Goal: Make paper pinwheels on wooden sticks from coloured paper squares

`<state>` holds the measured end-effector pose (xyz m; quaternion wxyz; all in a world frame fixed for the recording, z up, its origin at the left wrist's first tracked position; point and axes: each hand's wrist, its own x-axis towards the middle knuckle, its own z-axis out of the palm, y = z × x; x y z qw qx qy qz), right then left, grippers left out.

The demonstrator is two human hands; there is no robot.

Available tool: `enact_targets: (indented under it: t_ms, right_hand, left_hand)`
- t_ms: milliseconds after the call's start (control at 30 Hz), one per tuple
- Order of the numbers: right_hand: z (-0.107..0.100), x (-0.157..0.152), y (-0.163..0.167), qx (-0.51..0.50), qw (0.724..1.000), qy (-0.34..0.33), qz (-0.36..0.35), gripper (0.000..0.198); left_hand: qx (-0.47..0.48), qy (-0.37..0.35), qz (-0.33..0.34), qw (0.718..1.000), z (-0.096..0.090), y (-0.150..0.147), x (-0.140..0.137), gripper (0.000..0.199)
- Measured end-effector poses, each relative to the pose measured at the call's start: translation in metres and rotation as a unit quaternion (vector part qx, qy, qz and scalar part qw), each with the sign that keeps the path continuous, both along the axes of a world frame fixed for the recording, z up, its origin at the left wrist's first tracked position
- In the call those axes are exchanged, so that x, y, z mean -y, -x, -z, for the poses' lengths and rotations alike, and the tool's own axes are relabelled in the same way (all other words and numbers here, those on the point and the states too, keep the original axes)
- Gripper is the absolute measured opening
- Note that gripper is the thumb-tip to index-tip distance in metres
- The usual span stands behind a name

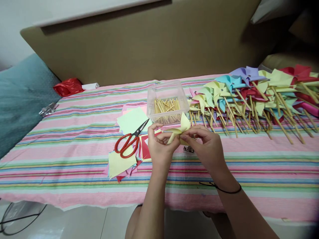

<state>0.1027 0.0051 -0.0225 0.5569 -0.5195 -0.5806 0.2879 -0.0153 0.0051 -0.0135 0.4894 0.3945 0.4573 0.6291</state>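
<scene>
Between my two hands, over the middle of the striped cloth, is a pale yellow paper pinwheel (184, 122) with its blades curled inward. My left hand (160, 141) pinches it from the left, fingers closed on the paper. From the other side my right hand (203, 141) grips it near its centre with thumb and fingertips. Whatever fastens the centre is hidden behind the fingers. A small shiny metal piece (188, 149) lies on the cloth just below the hands. Red-handled scissors (129, 141) rest on stacked paper squares (122, 163) left of my left hand.
A clear plastic box (183, 98) with many short wooden sticks stands behind my hands. Finished colourful pinwheels (229, 83) on sticks are heaped at the right. A red plastic bag (68, 87) lies at the far left, near a teal cushion (22, 99). A brown backrest (149, 43) rises behind.
</scene>
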Motion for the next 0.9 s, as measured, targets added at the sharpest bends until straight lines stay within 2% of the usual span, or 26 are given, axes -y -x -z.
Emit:
enact_targets:
  t_ms: [167, 267, 367, 433, 500, 900]
  right_hand:
    - [0.003, -0.001, 0.001, -0.01, 0.999, 0.028, 0.015, 0.01]
    - [0.007, -0.004, 0.0, -0.08, 0.996, 0.039, 0.032, 0.038]
    - [0.006, -0.004, -0.003, -0.164, 0.983, 0.065, -0.043, 0.055]
    - [0.003, -0.003, -0.004, -0.203, 0.969, 0.104, -0.09, 0.059]
    - [0.0, -0.001, -0.006, -0.223, 0.96, 0.129, -0.106, 0.061]
    - [-0.003, 0.001, -0.008, -0.241, 0.958, 0.13, -0.082, 0.071]
  left_hand:
    - [0.002, 0.0, -0.002, 1.0, -0.001, 0.001, -0.001, 0.051]
    - [0.009, 0.006, 0.0, 1.0, -0.002, 0.002, -0.001, 0.054]
    - [0.015, 0.015, 0.012, 1.0, -0.002, 0.003, -0.001, 0.058]
    - [0.013, 0.019, 0.025, 0.999, -0.002, 0.004, -0.002, 0.059]
    - [0.012, 0.023, 0.037, 0.999, -0.002, 0.006, -0.002, 0.059]
    - [0.025, 0.011, 0.076, 0.997, 0.003, 0.011, -0.003, 0.058]
